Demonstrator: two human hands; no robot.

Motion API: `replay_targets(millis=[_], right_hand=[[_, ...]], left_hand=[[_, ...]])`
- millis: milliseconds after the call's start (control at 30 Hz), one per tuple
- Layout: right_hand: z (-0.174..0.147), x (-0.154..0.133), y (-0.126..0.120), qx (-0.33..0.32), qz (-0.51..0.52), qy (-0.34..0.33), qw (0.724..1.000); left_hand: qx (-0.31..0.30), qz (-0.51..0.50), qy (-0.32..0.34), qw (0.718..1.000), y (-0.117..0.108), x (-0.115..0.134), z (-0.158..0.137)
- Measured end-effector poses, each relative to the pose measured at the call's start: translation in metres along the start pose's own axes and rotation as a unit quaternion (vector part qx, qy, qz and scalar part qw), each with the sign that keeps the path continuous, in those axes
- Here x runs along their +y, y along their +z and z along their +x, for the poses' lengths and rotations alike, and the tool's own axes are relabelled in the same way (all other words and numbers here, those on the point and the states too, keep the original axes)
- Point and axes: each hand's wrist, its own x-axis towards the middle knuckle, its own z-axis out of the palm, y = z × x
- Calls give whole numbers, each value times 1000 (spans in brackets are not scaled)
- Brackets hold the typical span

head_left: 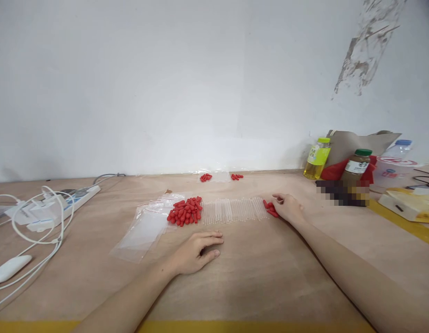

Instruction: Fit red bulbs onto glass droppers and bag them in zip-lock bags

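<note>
Head view: your left hand (192,255) is loosely spread, holding nothing; your right hand (288,207) curls at a few red bulbs (271,209) — whether it grips one, you cannot tell. A sideways brush could roll bulbs into the neighbouring clear tubes (231,211), skewing their row.

Small red bulbs (185,212) lie jumbled in a heap at the left end of a row of thin, clear tubes (231,210) laid flat side by side. A few loose red bulbs (270,209) lie at the row's right end.
</note>
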Motion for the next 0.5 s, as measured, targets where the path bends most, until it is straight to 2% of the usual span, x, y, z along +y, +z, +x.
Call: replay_targets(millis=[133,200,300,500], right_hand=[[3,-4,0,-30,-2,9,1000],[3,-7,-1,-38,-1,-4,999],[0,-10,-3,-47,11,-31,998],[-4,-10,-2,-35,18,-38,998]], left_hand=[[148,28,-52,987,0,0,14],[185,83,-107,973,-4,-2,28],[162,153,-190,956,-11,-10,53],[132,179,-304,926,-9,-32,97]])
